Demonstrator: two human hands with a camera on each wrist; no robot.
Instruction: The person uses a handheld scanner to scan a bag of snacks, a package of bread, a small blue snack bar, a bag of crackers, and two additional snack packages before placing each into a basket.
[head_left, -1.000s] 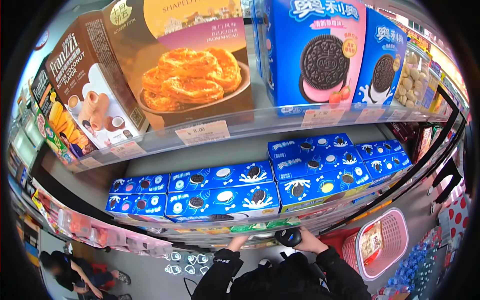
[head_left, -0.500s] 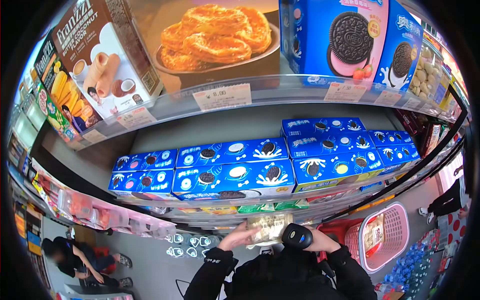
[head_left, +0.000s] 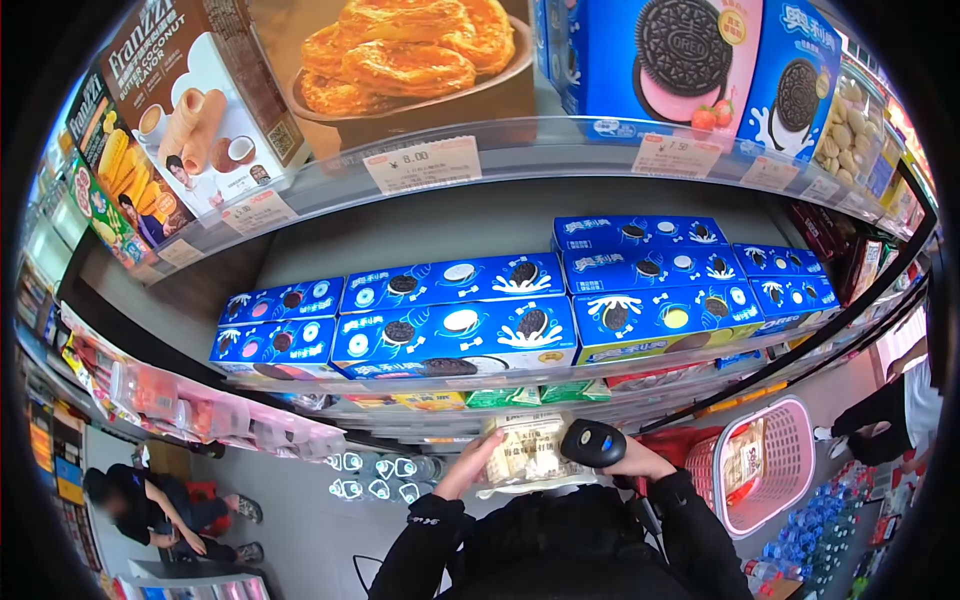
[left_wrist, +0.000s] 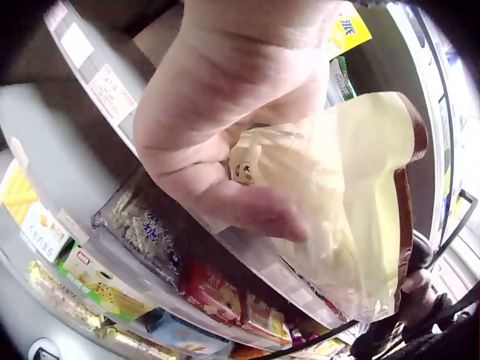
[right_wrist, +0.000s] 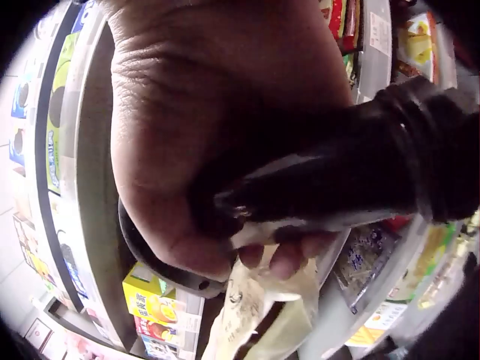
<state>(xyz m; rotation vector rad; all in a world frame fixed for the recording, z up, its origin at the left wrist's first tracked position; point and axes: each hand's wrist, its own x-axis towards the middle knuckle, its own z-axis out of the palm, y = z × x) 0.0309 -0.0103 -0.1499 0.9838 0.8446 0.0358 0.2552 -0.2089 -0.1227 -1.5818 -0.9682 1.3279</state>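
A cream-coloured snack packet [head_left: 530, 450] with dark Chinese print is in front of the body, below the shelf with blue boxes. My left hand [head_left: 463, 468] grips its left side, and in the left wrist view the thumb [left_wrist: 270, 214] lies across the crinkled wrapper. A black handheld barcode scanner [head_left: 593, 443] is in my right hand [head_left: 645, 461], its head overlapping the packet's right edge in the head view. In the right wrist view fingers curl round the scanner's dark handle [right_wrist: 322, 191], with part of the packet [right_wrist: 262, 311] just beyond the fingertips.
Blue Oreo boxes [head_left: 450, 325] fill the shelf ahead, beneath a shelf edge [head_left: 550, 160] with price tags. A pink basket [head_left: 795, 470] holding a packet stands at the right, near bottled drinks [head_left: 810, 535]. Someone seated [head_left: 165, 510] is at the lower left.
The packet, not visible a second ago, has come out from below the shelf in my left hand, closer to my body. The scanner stays in my right hand. The head view has tilted down.
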